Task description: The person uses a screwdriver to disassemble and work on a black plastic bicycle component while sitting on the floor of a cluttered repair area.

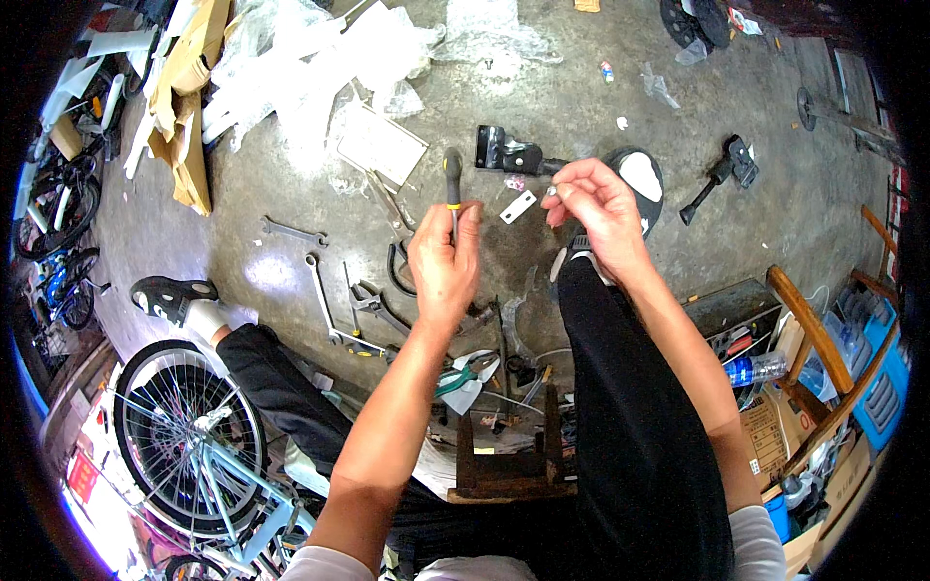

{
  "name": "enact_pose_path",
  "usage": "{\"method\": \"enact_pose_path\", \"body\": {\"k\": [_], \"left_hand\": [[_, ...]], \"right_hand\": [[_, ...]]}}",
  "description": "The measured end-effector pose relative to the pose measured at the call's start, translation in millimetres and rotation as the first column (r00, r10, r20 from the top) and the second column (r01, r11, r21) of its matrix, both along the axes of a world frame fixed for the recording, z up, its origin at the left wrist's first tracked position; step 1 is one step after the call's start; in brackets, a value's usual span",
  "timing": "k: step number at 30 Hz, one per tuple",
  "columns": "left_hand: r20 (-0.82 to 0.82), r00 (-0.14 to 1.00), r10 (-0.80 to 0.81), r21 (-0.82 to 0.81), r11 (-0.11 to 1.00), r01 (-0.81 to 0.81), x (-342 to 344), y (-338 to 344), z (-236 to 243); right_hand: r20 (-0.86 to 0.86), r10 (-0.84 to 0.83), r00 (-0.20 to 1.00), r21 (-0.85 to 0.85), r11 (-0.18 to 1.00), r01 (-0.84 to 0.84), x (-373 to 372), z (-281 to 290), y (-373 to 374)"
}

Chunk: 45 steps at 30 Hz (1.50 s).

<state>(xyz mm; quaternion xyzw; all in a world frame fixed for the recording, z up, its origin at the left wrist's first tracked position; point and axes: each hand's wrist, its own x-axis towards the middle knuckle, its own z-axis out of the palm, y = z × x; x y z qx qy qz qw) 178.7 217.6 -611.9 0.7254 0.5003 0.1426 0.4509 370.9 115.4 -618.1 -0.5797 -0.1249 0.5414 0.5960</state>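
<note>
My left hand (444, 257) grips a yellow-and-black screwdriver (452, 176) upright, its handle above my fingers. My right hand (598, 213) pinches a small silvery piece (552, 191), too small to identify, between thumb and fingertips. Just behind that hand lie a black metal bracket with a short tube (509, 150) and a small pale plate with holes (518, 206). A black-and-white round part (639, 176) is partly hidden by my right hand and sits near my shoe.
Wrenches (315, 290), pliers (465, 378) and loose parts cover the floor between my legs. Plastic wrapping (320, 48) and cardboard (184, 126) lie beyond. A light-blue bicycle (228, 474) is at lower left; wooden chair rails (809, 324) and boxes stand at right; another bracket (717, 174) lies apart.
</note>
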Motion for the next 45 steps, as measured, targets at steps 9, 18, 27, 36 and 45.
{"method": "enact_pose_path", "body": {"k": [9,18,27,36,45], "left_hand": [[-0.467,0.836,-0.287,0.177,0.896,0.407,-44.1,35.0,-33.1],[-0.361,0.897,-0.256,0.339,0.86,0.382,-25.4,32.2,-33.6],[-0.139,0.986,-0.089,-0.107,0.991,0.074,42.3,48.0,-60.9],[-0.14,0.987,-0.073,-0.261,0.965,0.035,54.3,77.7,-41.7],[-0.025,1.0,0.0,0.485,0.874,0.012,9.8,113.2,131.9]], "right_hand": [[-0.349,-0.189,0.918,0.162,0.952,0.258,15.3,-10.4,-0.9],[-0.006,-0.134,0.991,0.013,0.991,0.134,16.6,-15.2,34.1],[0.238,-0.22,0.946,-0.037,0.971,0.236,27.5,-22.7,36.7],[0.275,-0.305,0.912,0.017,0.95,0.313,45.5,7.4,20.8],[0.221,-0.38,0.898,0.147,0.923,0.355,53.9,30.3,30.0]]}}
